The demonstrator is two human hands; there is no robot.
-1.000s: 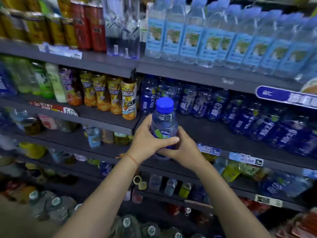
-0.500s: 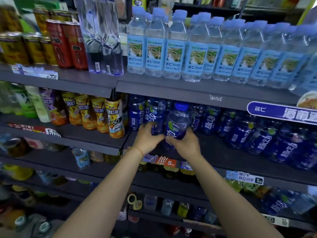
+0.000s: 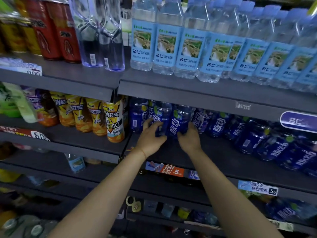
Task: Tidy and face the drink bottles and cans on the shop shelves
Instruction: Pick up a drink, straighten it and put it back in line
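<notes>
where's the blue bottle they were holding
On the middle shelf, at the left end of the blue bottle row, the blue bottle stands between the left hand and right hand.

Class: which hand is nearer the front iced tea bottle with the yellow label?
Left. The left hand sits just right of the iced tea bottle; the right hand lies farther right.

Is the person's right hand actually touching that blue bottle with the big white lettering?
Touching. The head view shows the right hand wrapped round the blue bottle's lower part, fingers against its label, no gap.
</notes>
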